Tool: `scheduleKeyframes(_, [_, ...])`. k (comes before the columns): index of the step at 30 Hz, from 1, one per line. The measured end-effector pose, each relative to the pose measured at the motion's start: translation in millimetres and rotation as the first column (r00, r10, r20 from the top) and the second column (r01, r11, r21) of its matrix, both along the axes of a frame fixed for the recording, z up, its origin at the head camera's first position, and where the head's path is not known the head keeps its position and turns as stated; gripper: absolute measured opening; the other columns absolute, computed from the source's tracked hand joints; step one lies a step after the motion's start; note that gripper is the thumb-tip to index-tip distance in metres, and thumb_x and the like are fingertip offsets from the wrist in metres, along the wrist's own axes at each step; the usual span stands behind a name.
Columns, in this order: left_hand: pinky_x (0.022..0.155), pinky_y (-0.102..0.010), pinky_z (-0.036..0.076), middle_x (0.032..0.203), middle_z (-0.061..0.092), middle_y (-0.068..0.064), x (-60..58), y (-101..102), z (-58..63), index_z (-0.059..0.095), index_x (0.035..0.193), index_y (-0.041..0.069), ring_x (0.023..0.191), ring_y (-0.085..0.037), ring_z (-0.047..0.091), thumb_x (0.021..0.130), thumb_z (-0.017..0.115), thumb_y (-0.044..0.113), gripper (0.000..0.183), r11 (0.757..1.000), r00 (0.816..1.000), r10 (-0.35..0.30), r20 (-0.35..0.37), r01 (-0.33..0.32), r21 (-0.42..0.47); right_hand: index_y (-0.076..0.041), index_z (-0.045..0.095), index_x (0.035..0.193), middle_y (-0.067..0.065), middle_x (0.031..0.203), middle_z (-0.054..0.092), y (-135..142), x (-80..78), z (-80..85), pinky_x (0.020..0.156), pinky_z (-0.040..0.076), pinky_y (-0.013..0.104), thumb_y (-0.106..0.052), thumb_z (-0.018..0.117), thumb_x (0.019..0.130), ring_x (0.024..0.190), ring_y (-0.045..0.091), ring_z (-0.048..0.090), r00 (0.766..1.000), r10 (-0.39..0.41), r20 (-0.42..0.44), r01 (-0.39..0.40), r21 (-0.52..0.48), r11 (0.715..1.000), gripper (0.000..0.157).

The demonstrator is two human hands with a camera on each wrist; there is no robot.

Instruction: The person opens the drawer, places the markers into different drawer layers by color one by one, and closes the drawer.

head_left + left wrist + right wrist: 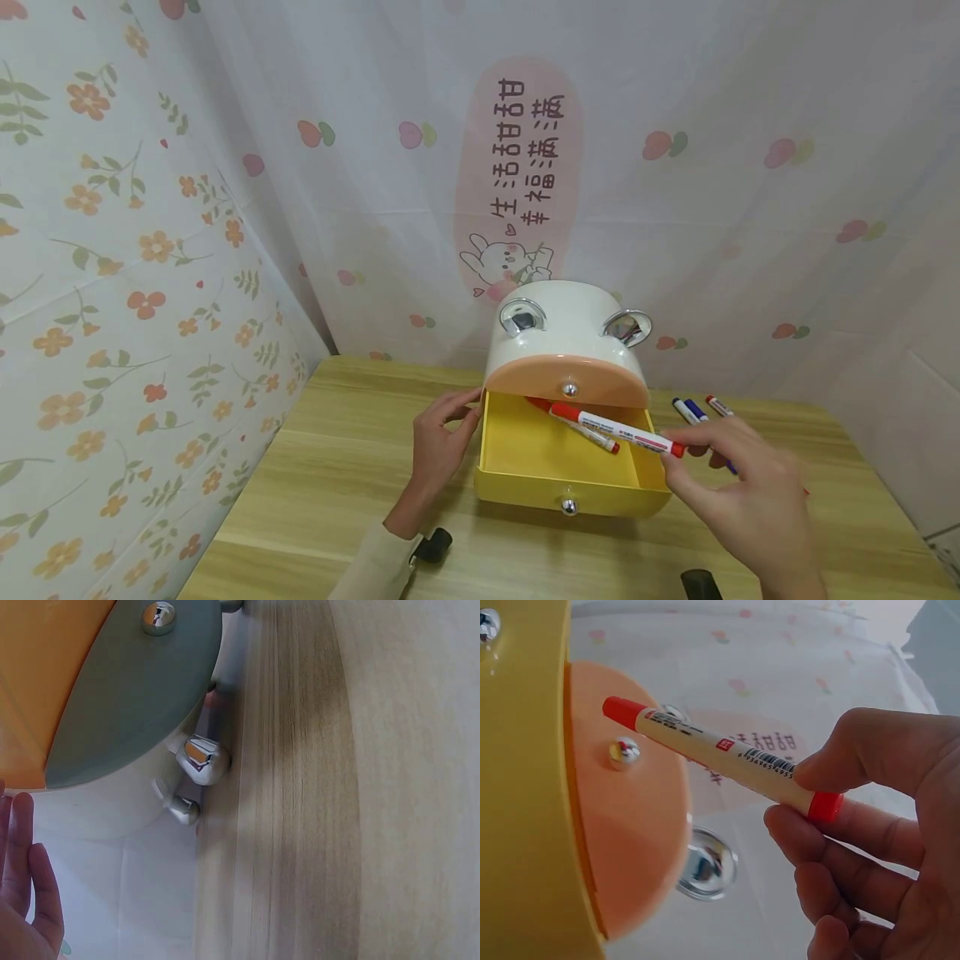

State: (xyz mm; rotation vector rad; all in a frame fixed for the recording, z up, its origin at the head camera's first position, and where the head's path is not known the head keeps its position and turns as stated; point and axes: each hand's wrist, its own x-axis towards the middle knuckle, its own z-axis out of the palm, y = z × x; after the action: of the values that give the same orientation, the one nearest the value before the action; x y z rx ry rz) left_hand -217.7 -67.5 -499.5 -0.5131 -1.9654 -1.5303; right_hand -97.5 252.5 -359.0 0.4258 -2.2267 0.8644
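Note:
A small white cabinet point(570, 312) has a peach upper drawer point(551, 375) pushed in and a yellow lower drawer point(525, 486) pulled out. Inside the yellow drawer lies a red-capped marker point(596, 435), partly hidden. My right hand point(750, 492) pinches the end of another red marker point(622, 429) between thumb and fingers, above the drawer's right part. In the right wrist view this held marker point(720, 754) tilts with its red cap toward the peach drawer front. My left hand point(442, 442) touches the cabinet's left side with extended fingers, also seen at the left wrist view's edge.
Several markers lie right of the cabinet, among them a blue one point(696, 410) and a red-capped one point(718, 406), some partly behind my right hand. Patterned curtains point(375, 208) hang behind and left of the wooden table point(337, 467).

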Motion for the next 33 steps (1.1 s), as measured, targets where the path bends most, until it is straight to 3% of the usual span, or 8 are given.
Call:
scheduleKeyframes(6, [0.067, -0.047, 0.058, 0.102, 0.071, -0.012, -0.2, 2, 1.1, 0.073, 0.112, 0.002, 0.074, -0.025, 0.071, 0.084, 0.072, -0.007, 0.029, 1.000, 0.999, 0.003, -0.045, -0.003, 0.011, -0.029, 0.073, 0.086, -0.016, 0.081, 0.062, -13, -8.6, -10.1, 0.062, 0.036, 0.016, -0.003, 0.082, 0.066, 0.077, 0.002, 0.048, 0.998, -0.014, 0.066, 0.010, 0.060, 0.998, 0.034])
scheduleKeyframes(11, [0.071, -0.042, 0.059, 0.104, 0.071, -0.002, 1.6, 0, 1.9, 0.074, 0.114, 0.011, 0.078, -0.017, 0.071, 0.086, 0.073, -0.001, 0.030, 1.000, 1.000, 0.000, -0.011, 0.000, 0.004, -0.025, 0.073, 0.084, -0.015, 0.080, 0.061, -19, -16.2, -17.4, 0.060, 0.040, 0.020, -0.009, 0.081, 0.069, 0.075, 0.007, 0.051, 0.989, -0.069, 0.130, 0.053, 0.122, 0.991, 0.023])
scheduleKeyframes(18, [0.074, -0.038, 0.058, 0.106, 0.070, 0.008, 1.1, -2, -0.1, 0.074, 0.117, 0.021, 0.080, -0.011, 0.070, 0.089, 0.072, 0.007, 0.031, 1.000, 1.000, -0.016, 0.014, 0.016, 0.005, -0.023, 0.073, 0.082, -0.009, 0.079, 0.062, -29, -25.6, -25.4, 0.060, 0.043, 0.029, -0.012, 0.080, 0.073, 0.075, 0.013, 0.053, 0.954, -0.130, 0.269, 0.081, 0.185, 0.979, 0.015])
scheduleKeyframes(26, [0.073, -0.037, 0.058, 0.105, 0.070, 0.007, 1.3, -1, 1.7, 0.074, 0.116, 0.019, 0.079, -0.011, 0.070, 0.089, 0.072, 0.006, 0.030, 1.000, 1.000, -0.010, 0.004, 0.010, 0.008, -0.021, 0.074, 0.080, -0.008, 0.075, 0.064, -35, -34.7, -36.4, 0.059, 0.042, 0.029, -0.015, 0.083, 0.071, 0.071, 0.010, 0.051, 0.966, -0.140, 0.216, 0.092, 0.218, 0.972, 0.014])
scheduleKeyframes(33, [0.072, -0.038, 0.059, 0.105, 0.071, 0.002, 0.4, -1, 1.4, 0.074, 0.115, 0.016, 0.079, -0.015, 0.070, 0.089, 0.072, 0.007, 0.027, 1.000, 1.000, -0.013, -0.020, 0.013, 0.022, -0.021, 0.075, 0.085, -0.008, 0.075, 0.063, -37, -37.2, -37.4, 0.060, 0.042, 0.031, -0.018, 0.081, 0.074, 0.073, 0.012, 0.053, 0.948, -0.176, 0.265, 0.106, 0.258, 0.960, 0.013])
